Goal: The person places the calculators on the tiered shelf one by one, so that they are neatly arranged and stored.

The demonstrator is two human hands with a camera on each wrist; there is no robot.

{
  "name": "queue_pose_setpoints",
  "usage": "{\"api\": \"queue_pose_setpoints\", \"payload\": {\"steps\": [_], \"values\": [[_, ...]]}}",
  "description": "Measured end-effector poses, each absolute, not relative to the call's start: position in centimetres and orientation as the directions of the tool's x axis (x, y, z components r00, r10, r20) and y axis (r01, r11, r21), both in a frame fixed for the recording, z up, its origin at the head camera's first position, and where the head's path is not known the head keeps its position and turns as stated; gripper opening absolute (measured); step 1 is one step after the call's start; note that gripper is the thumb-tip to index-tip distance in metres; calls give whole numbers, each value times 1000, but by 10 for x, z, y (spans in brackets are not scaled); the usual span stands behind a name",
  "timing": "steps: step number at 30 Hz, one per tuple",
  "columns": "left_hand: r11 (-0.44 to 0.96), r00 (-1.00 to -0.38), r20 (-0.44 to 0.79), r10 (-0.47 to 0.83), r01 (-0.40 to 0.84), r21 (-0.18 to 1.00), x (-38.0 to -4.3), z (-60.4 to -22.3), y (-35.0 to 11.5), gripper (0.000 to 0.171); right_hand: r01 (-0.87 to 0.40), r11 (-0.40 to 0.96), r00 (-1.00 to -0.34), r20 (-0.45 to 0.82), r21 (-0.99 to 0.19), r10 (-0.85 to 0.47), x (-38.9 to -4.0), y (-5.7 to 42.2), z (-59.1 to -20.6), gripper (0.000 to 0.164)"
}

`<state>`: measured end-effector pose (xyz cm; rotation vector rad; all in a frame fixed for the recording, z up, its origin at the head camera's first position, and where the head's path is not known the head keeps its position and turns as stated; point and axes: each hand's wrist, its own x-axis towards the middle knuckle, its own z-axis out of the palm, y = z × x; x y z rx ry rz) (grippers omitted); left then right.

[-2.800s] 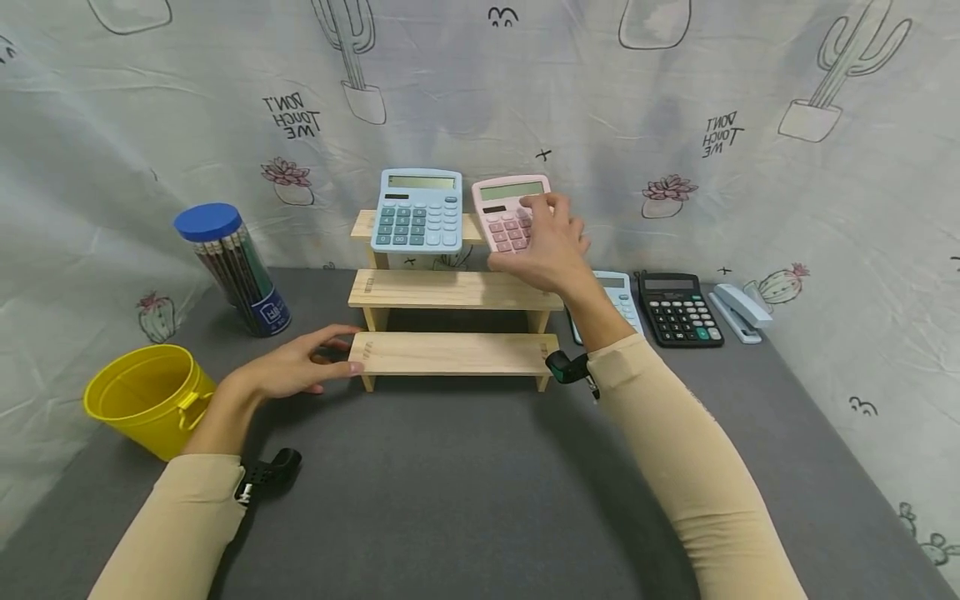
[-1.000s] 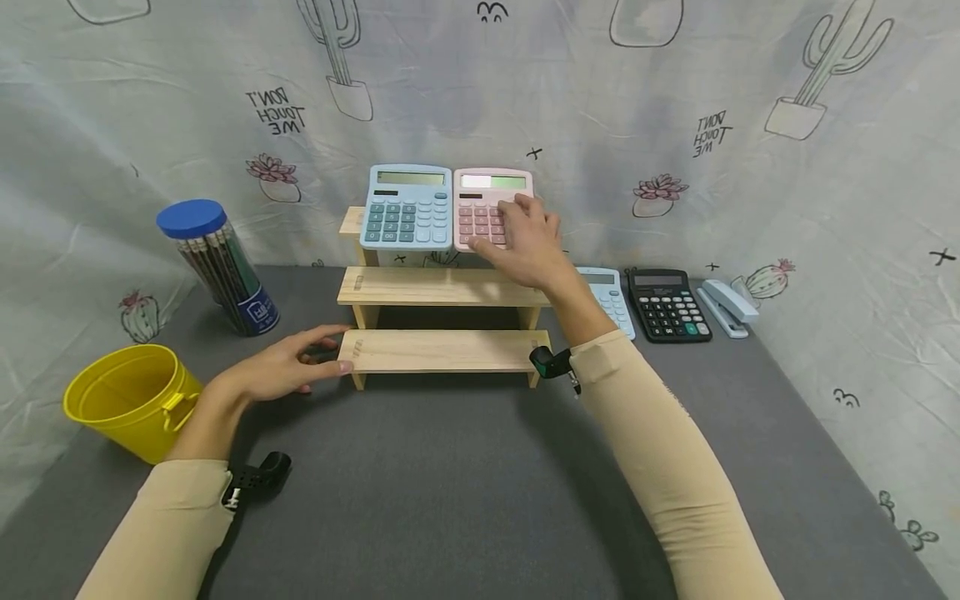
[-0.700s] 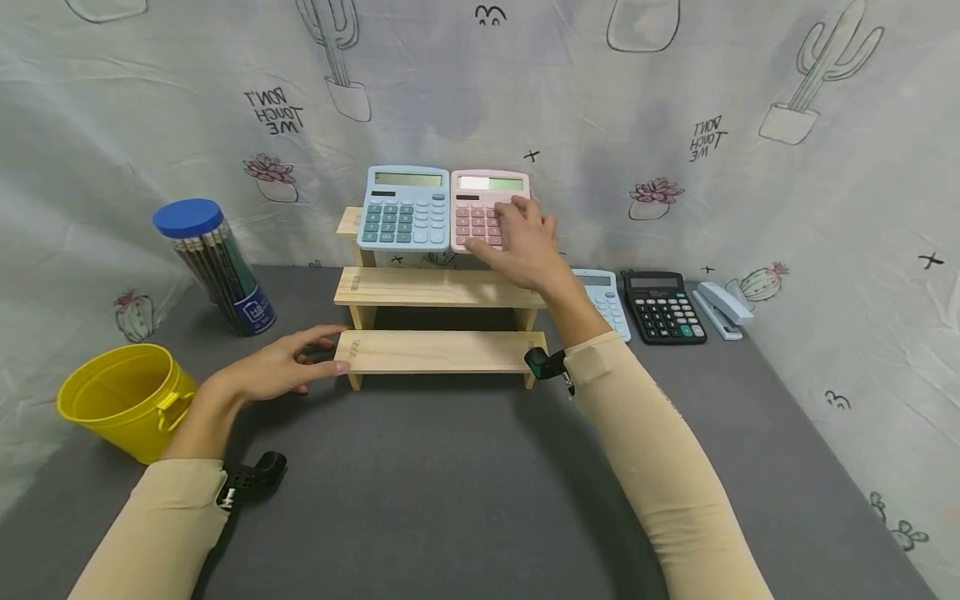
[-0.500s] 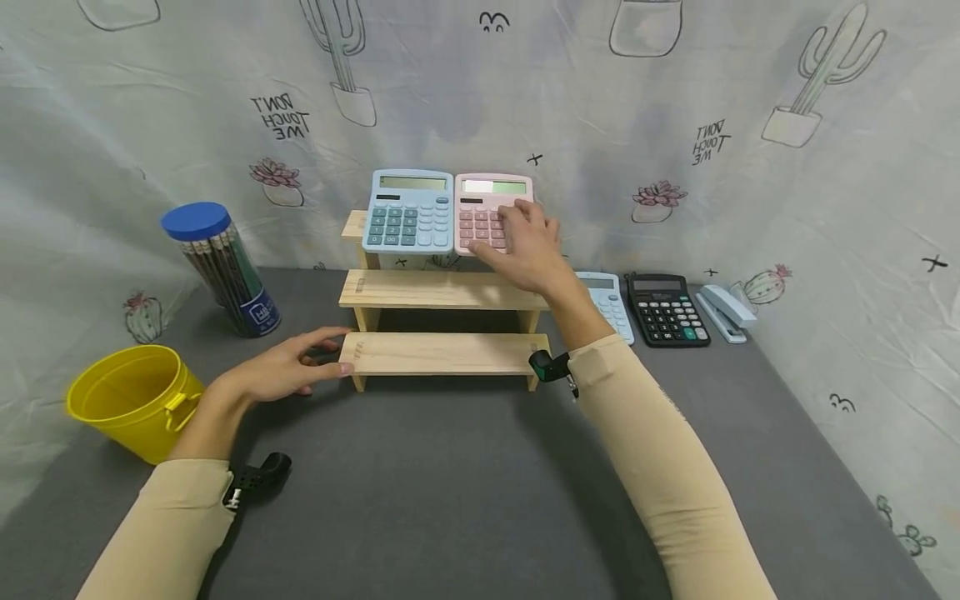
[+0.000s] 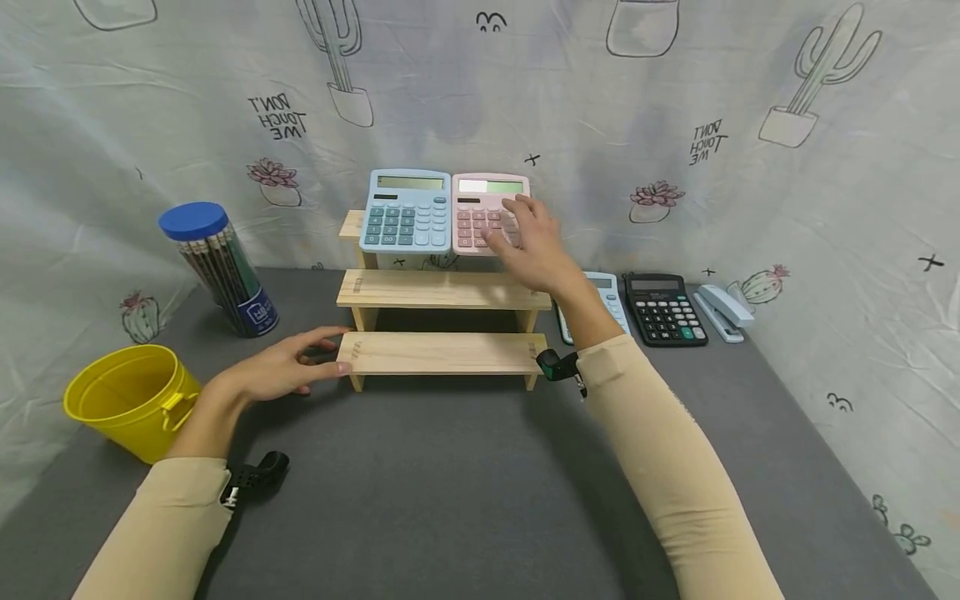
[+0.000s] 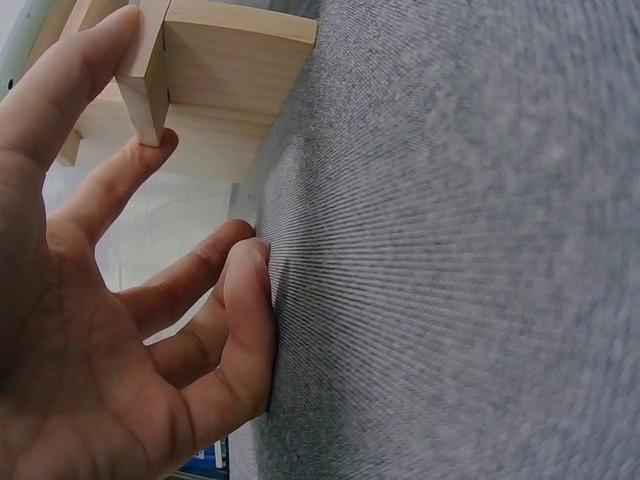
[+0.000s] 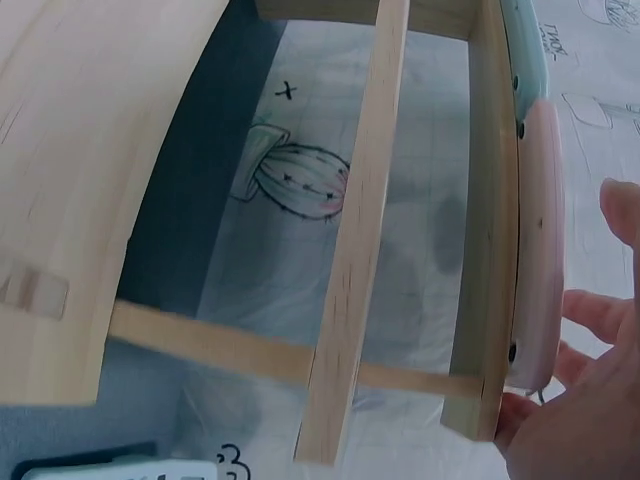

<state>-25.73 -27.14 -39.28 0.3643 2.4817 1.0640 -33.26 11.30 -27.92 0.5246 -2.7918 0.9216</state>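
Observation:
A three-tier wooden stand [image 5: 442,290] stands mid-table against the backdrop. On its top tier a light blue calculator [image 5: 406,218] and a pink calculator [image 5: 470,218] lie side by side, screens upward. My left hand [image 5: 266,368] pinches the left end of the lowest shelf between thumb and index finger; in the left wrist view the other fingers curl loosely by the grey cloth. My right hand [image 5: 536,250] hovers at the pink calculator's right side, fingers spread and loose, partly covering its keys. In the right wrist view its fingertips are close beside the pink calculator's edge.
Right of the stand lie another light blue calculator [image 5: 611,300], partly behind my forearm, a black calculator [image 5: 664,310] and a pale blue stapler [image 5: 724,311]. At left are a blue-lidded jar of pencils [image 5: 225,271] and a yellow bucket [image 5: 138,408] next to my left forearm.
The pink calculator went from tilted and apart to straight, against the blue one. My right hand then let go of it and drew slightly right. My left hand stays on the shelf.

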Motion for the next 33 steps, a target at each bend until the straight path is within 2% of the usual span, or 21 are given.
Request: {"api": "queue_pose_setpoints", "payload": {"steps": [9,16,22,33], "values": [[678,-878,-279,389,69,732,-258,-392,-270,85,-420,728,-907,269,-542,-323,-329,124,-278,73],[688,-880,-280,384,71,722,-257,-393,-272,85,-435,677,-900,309,-593,-307,-324,148,-278,72],[684,-879,-281,385,67,726,-256,-394,-272,86,-436,708,-895,346,-555,-280,-321,185,-289,68],[675,-877,-281,391,65,735,-255,-390,-271,83,-421,761,-900,329,-493,-285,-313,236,-308,69]]}}
